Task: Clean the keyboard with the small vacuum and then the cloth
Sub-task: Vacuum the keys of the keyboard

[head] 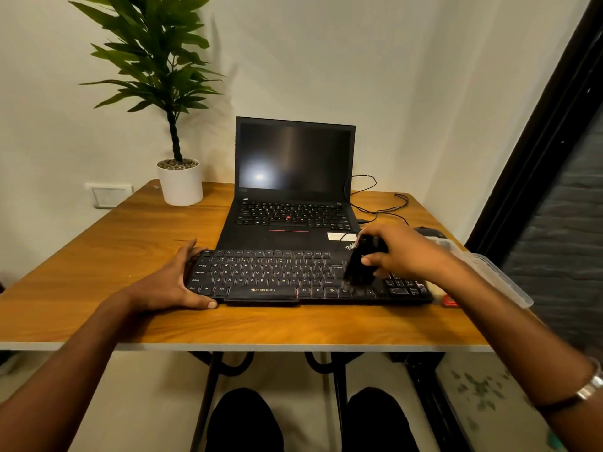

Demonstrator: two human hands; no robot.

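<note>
Keyboard [261, 275] reads "ZEBRONICS"; laptop [293, 190] perhaps "ThinkPad".

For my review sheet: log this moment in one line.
phase: vacuuming | right hand: grips small vacuum on keyboard right side | left hand: steadies left end

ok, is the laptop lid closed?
No, the laptop stands open behind the keyboard, its dark screen upright and its own keys showing.
</note>
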